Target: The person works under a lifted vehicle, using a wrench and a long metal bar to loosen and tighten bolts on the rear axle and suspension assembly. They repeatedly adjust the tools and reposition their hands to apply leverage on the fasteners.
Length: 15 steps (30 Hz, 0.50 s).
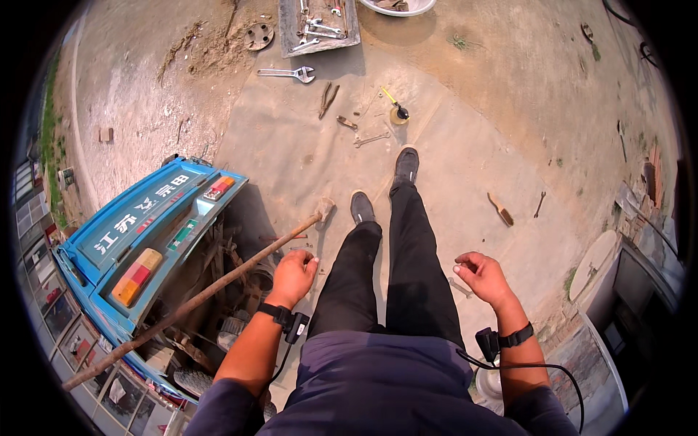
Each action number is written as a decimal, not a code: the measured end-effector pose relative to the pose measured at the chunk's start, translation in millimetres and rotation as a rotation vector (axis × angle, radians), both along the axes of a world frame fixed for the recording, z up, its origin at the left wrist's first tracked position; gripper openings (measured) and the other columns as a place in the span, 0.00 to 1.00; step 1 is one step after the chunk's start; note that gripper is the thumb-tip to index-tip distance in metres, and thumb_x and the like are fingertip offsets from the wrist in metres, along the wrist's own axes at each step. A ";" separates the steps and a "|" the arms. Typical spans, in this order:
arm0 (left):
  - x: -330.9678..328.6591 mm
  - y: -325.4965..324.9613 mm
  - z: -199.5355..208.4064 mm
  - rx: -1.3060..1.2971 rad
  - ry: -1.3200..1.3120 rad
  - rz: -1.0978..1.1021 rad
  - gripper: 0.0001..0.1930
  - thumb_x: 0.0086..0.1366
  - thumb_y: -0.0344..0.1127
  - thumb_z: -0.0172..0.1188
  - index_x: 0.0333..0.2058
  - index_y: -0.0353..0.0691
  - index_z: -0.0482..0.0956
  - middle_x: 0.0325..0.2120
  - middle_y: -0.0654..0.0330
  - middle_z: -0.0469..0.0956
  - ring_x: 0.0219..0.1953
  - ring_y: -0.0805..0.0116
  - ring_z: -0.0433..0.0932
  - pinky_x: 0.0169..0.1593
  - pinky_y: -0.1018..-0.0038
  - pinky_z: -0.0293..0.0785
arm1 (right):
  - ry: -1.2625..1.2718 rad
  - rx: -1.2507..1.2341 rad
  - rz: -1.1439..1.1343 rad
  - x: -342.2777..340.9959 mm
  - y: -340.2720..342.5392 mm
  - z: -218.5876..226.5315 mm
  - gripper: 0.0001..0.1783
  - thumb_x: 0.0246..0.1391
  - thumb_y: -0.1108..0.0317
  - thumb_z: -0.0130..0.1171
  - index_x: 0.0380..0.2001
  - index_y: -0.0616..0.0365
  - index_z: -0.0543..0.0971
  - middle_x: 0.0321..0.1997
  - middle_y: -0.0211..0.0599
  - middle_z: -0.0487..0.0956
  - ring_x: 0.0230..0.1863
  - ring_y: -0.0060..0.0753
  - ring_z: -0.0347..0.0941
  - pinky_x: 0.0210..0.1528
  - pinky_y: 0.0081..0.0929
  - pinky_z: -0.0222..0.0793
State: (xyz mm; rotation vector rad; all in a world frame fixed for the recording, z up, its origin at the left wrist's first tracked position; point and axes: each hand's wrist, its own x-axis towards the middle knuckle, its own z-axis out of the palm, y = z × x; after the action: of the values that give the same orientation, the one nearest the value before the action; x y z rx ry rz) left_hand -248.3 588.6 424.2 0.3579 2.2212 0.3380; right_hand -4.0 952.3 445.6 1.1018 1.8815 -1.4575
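My left hand [292, 277] hangs in the air at the left with its fingers loosely curled and nothing visible in it. Close beside it passes a long wooden handle [240, 265], its head [326, 209] on the ground and its shaft leaning across the rear of a blue vehicle [149, 211]. On the other side, my right hand [486, 277] is held up empty, thumb and fingers a little apart. Below it, partly covered, a wrench [459, 289] lies on the ground. A wooden-handled brush [500, 211] and a small wrench [539, 204] lie farther to the right.
Beyond my feet [406, 163] lie an adjustable wrench [291, 74], pliers [329, 100], a double-ended wrench [372, 139] and a yellow-and-black item [400, 114]. A metal tray [289, 33] of wrenches and a white basin [422, 10] stand at the far side. Walling [603, 356] borders the right.
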 end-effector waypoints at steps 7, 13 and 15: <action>-27.1 50.5 5.1 -0.040 0.009 0.043 0.13 0.65 0.43 0.61 0.35 0.37 0.82 0.34 0.48 0.80 0.39 0.49 0.79 0.44 0.60 0.75 | -0.008 -0.050 0.038 -57.2 62.8 -3.7 0.15 0.54 0.62 0.68 0.42 0.60 0.83 0.29 0.33 0.81 0.31 0.24 0.75 0.37 0.24 0.73; -46.8 98.8 16.6 -0.050 0.011 0.093 0.13 0.66 0.42 0.61 0.36 0.37 0.82 0.34 0.47 0.80 0.39 0.48 0.80 0.44 0.60 0.75 | -0.014 -0.076 0.024 -79.9 125.7 -4.2 0.15 0.55 0.63 0.67 0.42 0.61 0.83 0.28 0.32 0.80 0.31 0.22 0.74 0.37 0.23 0.72; -56.7 110.9 18.8 -0.052 0.013 0.110 0.13 0.66 0.42 0.61 0.37 0.36 0.82 0.34 0.47 0.80 0.38 0.48 0.80 0.44 0.60 0.75 | -0.010 -0.069 0.006 -84.6 143.3 -5.2 0.15 0.56 0.63 0.67 0.43 0.62 0.82 0.28 0.30 0.80 0.31 0.21 0.73 0.37 0.22 0.71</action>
State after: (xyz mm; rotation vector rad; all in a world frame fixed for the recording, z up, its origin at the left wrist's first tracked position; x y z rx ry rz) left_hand -305.0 699.5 443.1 0.2111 2.2629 0.3363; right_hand -88.6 1095.6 440.4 1.0687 1.8125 -1.4999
